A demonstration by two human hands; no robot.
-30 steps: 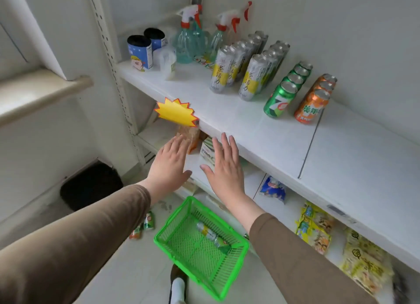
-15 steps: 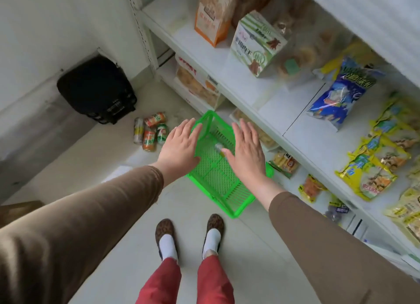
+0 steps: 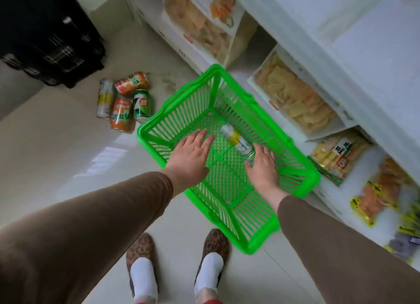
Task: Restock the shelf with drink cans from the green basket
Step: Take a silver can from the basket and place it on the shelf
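The green basket [image 3: 293, 142] stands on the floor beside the shelving, seen from above. One silver and yellow can [image 3: 236, 140] lies on its side on the basket's mesh bottom. My right hand [image 3: 262, 167] reaches down inside the basket, its fingers at the near end of that can; whether they grip it is unclear. My left hand [image 3: 189, 158] hangs over the basket's left part with straight fingers and holds nothing.
Several cans [image 3: 123, 103], orange, green and silver, lie on the floor left of the basket. A black case [image 3: 45, 35] stands at the far left. Low shelves [image 3: 375, 53] with snack bags [image 3: 295, 97] run along the right. My feet [image 3: 177, 262] stand just behind the basket.
My view has tipped from the upper shelf down to the floor. Both hands have dropped from the shelf edge into the basket, the right one reaching the can.
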